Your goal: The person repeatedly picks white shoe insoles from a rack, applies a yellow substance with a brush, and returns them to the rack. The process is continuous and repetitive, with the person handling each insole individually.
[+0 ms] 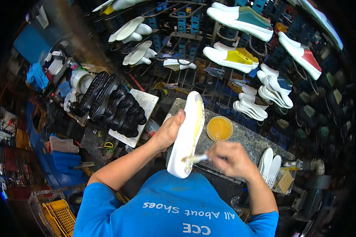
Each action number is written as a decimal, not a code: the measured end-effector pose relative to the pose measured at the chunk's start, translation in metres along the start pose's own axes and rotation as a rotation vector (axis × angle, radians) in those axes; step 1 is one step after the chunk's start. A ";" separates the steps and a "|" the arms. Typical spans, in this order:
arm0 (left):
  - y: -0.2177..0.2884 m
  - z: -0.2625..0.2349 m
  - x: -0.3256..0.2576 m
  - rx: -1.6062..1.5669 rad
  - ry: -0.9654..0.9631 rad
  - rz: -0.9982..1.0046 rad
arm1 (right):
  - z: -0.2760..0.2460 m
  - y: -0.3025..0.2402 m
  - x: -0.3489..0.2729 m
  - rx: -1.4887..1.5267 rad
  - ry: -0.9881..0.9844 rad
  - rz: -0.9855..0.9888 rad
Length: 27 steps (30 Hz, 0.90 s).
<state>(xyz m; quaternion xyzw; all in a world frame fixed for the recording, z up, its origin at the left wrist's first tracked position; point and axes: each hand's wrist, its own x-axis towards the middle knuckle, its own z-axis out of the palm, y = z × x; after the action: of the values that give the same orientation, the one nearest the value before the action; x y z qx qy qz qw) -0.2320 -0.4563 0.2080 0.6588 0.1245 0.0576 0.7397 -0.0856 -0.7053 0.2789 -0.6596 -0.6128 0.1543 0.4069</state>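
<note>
White sole (187, 134) in left hand (168, 132) (closed grip), brush (195, 158) in rt hand (230, 158).

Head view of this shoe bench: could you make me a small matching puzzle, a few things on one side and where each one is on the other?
Things:
1. white sole
2. brush
3. glue bowl
4. black soles

Places:
A. stacked on a board, left of the bench
B. in the right hand
C. on the stone slab, right of the white sole
D. held by the left hand

Pairs: 1-D, 2-B, 3-C, 4-A
</note>
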 end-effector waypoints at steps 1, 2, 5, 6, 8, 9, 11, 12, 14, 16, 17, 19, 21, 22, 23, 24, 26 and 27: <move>0.000 0.000 0.002 0.017 -0.023 -0.009 | -0.002 0.007 0.002 -0.074 0.051 0.055; -0.002 0.001 0.004 0.022 -0.046 -0.022 | -0.007 0.022 0.011 -0.148 0.086 0.136; -0.012 0.006 0.013 -0.008 -0.058 -0.036 | -0.005 0.059 0.037 -0.054 0.413 0.143; -0.018 0.004 0.015 -0.035 -0.092 -0.039 | 0.004 0.059 0.036 -0.102 0.461 0.138; -0.035 -0.004 0.022 -0.142 -0.096 -0.080 | 0.027 0.048 0.024 -0.247 0.402 0.241; -0.048 -0.009 0.027 -0.197 -0.086 -0.130 | 0.044 0.033 0.011 -0.233 0.405 0.164; -0.079 -0.017 0.032 -0.351 -0.048 -0.197 | 0.077 0.011 -0.015 0.049 0.244 0.225; -0.096 -0.023 0.035 -0.354 -0.024 -0.265 | 0.083 0.007 -0.027 0.152 0.070 0.374; -0.133 -0.031 0.031 -0.510 -0.009 -0.507 | 0.083 0.030 -0.041 -0.002 0.098 0.506; -0.172 -0.027 0.024 -0.607 0.062 -0.671 | 0.067 0.080 -0.042 -0.213 0.084 0.684; -0.189 -0.030 0.017 -0.668 0.035 -0.735 | 0.058 0.114 -0.038 -0.351 0.114 0.733; -0.217 -0.029 0.008 -0.762 0.130 -0.762 | 0.046 0.177 -0.023 -0.627 -0.064 0.865; -0.226 -0.040 -0.006 -0.871 0.144 -0.812 | 0.050 0.217 -0.008 -0.804 -0.162 0.881; -0.224 -0.048 -0.014 -0.931 0.114 -0.756 | 0.044 0.225 -0.005 -0.784 -0.331 0.910; -0.218 -0.057 -0.020 -0.909 0.136 -0.729 | 0.042 0.225 -0.005 -0.782 -0.487 0.944; -0.207 -0.060 -0.033 -0.923 0.147 -0.547 | 0.041 0.220 -0.008 -0.748 -0.614 0.904; -0.179 -0.084 -0.053 -0.358 0.053 -0.212 | 0.040 0.198 -0.026 -0.712 -0.219 0.926; -0.163 -0.097 -0.060 0.106 -0.094 -0.012 | 0.036 0.186 -0.041 -0.697 0.061 0.859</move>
<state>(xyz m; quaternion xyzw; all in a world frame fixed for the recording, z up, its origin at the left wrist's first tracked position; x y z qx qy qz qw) -0.3284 -0.3982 0.0433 0.6983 0.0966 0.0156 0.7091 0.0081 -0.7159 0.1093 -0.9500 -0.2914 0.0754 0.0826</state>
